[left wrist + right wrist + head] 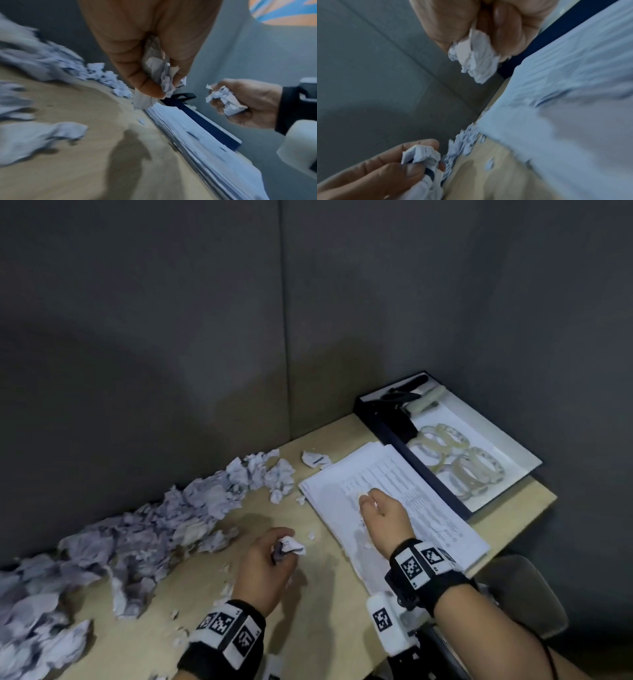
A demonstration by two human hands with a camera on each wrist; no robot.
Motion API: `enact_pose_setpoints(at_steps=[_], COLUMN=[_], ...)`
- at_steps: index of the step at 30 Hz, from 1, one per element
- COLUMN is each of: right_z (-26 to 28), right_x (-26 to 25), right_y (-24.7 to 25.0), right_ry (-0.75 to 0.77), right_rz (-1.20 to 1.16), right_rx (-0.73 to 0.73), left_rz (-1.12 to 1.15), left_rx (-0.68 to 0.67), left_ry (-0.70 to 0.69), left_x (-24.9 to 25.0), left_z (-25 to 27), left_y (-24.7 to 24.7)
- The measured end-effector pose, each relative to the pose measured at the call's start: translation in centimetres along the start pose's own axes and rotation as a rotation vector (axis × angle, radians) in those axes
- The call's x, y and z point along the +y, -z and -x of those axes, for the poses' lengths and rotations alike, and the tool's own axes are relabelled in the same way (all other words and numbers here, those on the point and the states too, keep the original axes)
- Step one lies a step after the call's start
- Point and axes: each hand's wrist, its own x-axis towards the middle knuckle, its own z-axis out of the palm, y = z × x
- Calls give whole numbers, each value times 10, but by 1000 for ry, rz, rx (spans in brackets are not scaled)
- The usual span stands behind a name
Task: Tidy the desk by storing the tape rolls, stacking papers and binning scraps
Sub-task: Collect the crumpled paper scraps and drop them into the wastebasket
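Already the left hand (265,565) curls round a crumpled scrap (291,546) just above the tabletop (308,604), and the right hand (383,513) clutches another wad (475,62) over the paper stack (404,474). Such scraps look feather-light, soft and springy, so they probably squash safely in a fist. Loose crumbs are best pinched or swept together.

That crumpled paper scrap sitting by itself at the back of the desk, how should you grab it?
Pinch the lone crumpled scrap across its puffy middle, coming straight down from above. It lies loose on the desk just behind the paper stack, so a sideways reach would probably bump the sheets. Its wrinkled folds should give fingers plenty to catch.
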Motion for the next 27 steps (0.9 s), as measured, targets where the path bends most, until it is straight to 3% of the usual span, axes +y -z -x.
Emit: enact_pose_setpoints(at_steps=[10, 19, 23, 27], right_z=[-1, -1, -10, -29], right_x=[60, 138, 189, 254], right_y=[118, 206, 248, 282], right_ry=[-197, -321, -442, -613], right_rz=[-147, -207, -103, 172], right_rx=[273, 469, 518, 498], left_rz=[-232, -282, -319, -351], left_rx=[-261, -433, -480, -507], left_ry=[-243, -338, -363, -402], left_x=[96, 157, 171, 181], left_z=[-33, -49, -53, -57], left_y=[-119, -239, -287, -322])
